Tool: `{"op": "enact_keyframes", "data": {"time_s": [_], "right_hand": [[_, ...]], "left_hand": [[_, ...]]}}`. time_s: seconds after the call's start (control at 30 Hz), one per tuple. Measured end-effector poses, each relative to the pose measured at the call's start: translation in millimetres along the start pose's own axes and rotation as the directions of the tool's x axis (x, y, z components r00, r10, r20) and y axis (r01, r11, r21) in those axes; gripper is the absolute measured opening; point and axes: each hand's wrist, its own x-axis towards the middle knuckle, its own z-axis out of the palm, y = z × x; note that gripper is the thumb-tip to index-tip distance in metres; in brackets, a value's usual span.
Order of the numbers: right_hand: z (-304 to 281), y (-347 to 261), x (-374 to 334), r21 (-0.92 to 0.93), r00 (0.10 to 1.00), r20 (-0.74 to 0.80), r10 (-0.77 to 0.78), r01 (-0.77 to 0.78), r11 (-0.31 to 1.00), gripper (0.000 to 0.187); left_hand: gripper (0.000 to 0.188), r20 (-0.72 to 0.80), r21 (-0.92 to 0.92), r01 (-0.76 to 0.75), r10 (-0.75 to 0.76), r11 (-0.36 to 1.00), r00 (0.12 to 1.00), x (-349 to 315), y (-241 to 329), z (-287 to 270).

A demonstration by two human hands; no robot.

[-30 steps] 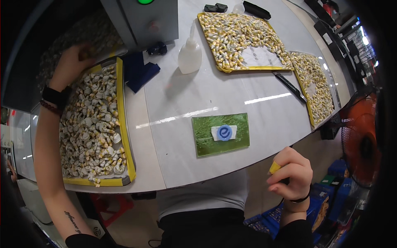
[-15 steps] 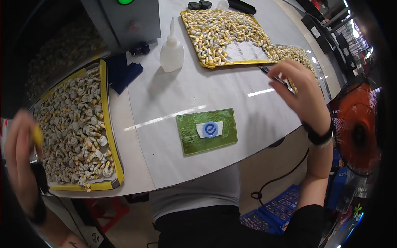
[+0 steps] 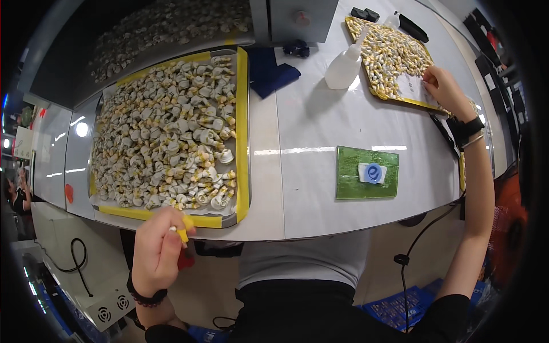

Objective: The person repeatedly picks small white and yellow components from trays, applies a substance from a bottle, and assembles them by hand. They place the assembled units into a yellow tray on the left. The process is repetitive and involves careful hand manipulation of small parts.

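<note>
We are holding right hand (image 3: 449, 92) over yellow-edged rectangular tray (image 3: 407, 87), likely corralling small yellow-white pieces (image 3: 394, 48); left hand (image 3: 157, 250) curled; both fingers' grips unclear.

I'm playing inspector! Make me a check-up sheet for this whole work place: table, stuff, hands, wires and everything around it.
Surface: pale, shiny table with light reflections.
Job's things: left tray crowded with curled white-and-yellow pieces; right tray of smaller-looking pieces, with a bare patch; green board bearing a white piece and blue disc.
Clutter: squeeze bottle, dark blue cloth, slim black tool.
Left hand: near left tray's front edge; something yellow shows, unclear what.
Right hand: beside the bare patch; grip unclear.
Cables: black cable hanging at right; another against a pale box.
Surroundings: orange fan right; person far left.
</note>
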Motion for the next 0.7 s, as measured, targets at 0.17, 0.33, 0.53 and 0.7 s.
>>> {"op": "enact_keyframes", "data": {"time_s": [0.17,0.33,0.53,0.7], "right_hand": [[-1,0,-9,-0.124,0.998,-0.032,-0.051,0.047,0.991,0.008],[-8,-20,-31,0.157,0.984,-0.178,0.020,0.008,0.987,0.005],[-27,-134,-93,0.649,0.996,-0.015,-0.089,0.077,0.757,0.015],[-4,-166,-126,0.431,0.932,0.024,-0.361,0.317,0.845,0.018]], "left_hand": [[0.040,-0.209,0.025,-0.154,0.156,0.988,0.966,11,-18,-6],[0.045,-0.376,-0.051,-0.210,0.176,0.976,0.910,11,-13,-3],[0.028,-0.273,-0.695,-0.385,0.273,0.607,0.922,-19,-1,39],[0.057,0.160,-0.880,0.116,0.058,0.461,0.985,-1,21,102]]}}
